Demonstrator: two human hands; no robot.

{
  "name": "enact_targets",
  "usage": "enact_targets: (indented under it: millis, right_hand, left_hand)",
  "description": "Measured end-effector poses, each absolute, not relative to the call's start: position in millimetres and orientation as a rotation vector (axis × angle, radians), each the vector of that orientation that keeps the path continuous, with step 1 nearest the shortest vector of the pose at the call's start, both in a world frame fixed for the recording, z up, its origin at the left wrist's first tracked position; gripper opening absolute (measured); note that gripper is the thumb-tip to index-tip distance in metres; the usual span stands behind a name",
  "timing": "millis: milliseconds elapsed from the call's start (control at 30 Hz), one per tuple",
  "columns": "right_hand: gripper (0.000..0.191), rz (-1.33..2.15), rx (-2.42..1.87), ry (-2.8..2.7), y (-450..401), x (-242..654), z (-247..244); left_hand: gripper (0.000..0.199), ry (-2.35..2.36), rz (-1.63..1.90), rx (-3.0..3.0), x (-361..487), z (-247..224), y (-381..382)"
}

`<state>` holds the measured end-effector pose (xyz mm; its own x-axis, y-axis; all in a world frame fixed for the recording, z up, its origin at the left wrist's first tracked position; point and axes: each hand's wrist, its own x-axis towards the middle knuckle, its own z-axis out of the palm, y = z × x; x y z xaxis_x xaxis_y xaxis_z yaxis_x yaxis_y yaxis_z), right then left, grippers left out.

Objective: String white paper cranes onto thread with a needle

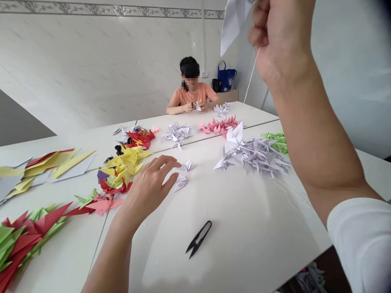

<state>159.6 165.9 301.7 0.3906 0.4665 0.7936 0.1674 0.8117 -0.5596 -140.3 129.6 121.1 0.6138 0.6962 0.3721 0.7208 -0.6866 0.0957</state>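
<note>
My left hand (pixel 154 181) reaches over the table with its fingers apart and bent. By its fingertips lie two small white paper cranes (pixel 187 165), the nearer one (pixel 181 182) beside the thumb; whether I touch them I cannot tell. My right hand (pixel 267 28) is raised at the top edge, its fingers closed. From the fist hangs a white thread (pixel 252 75), and a white folded paper piece (pixel 233 26) shows beside the fingers, cut off by the frame. Black thread snips (pixel 198 239) lie on the table in front of me.
A heap of white cranes (pixel 255 154) lies to the right, with green ones (pixel 276 141) behind. Yellow (pixel 125 162) and red-green folded pieces (pixel 33 232) spread along the left. Pink cranes (pixel 220 125) lie farther back. Across the table (pixel 238 252) sits a person (pixel 192 93) handling white paper.
</note>
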Motion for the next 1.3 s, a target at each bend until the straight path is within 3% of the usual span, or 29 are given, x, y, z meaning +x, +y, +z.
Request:
enact_targets:
  millis: [100, 167, 300, 433, 600, 833, 1000, 1167, 1300]
  right_hand:
    - [0.039, 0.08, -0.655, -1.31, 149.4, 142.3, 262.2]
    - [0.032, 0.195, -0.729, -1.501, 132.3, 126.0, 224.9]
    - [0.038, 0.503, -0.796, -1.487, 101.0, 93.7, 155.8]
    - [0.032, 0.522, -0.796, -1.404, 87.1, 77.8, 122.7]
    - [0.026, 0.596, -0.807, -1.414, 82.4, 76.5, 117.9]
    - [0.033, 1.118, -0.718, -1.313, 90.0, 73.9, 118.1]
    - [0.03, 1.141, -0.723, -1.327, 94.6, 73.5, 113.2]
    - [0.014, 0.897, -0.74, -1.322, 101.7, 96.2, 119.5]
    - [0.013, 0.757, -0.626, -1.244, 102.7, 121.0, 131.3]
  left_hand:
    - [0.023, -1.302, -0.726, -2.76, -138.2, 127.6, 123.0]
    - [0.019, -1.323, -0.916, -2.801, -134.8, 130.4, 116.1]
    - [0.024, -1.178, -1.29, -2.865, -127.4, 130.2, 101.1]
    - [0.032, -1.093, -1.378, -2.864, -122.7, 128.4, 90.1]
    - [0.03, -0.953, -1.486, -2.822, -120.0, 130.2, 86.1]
    - [0.014, -0.963, -1.511, -2.759, -115.9, 132.0, 88.7]
    - [0.013, -0.997, -1.503, -2.714, -116.7, 128.5, 93.5]
    - [0.004, -1.219, -1.298, -2.484, -139.6, 122.5, 124.3]
    - [0.014, -1.875, -0.722, -2.382, -164.4, 105.5, 167.1]
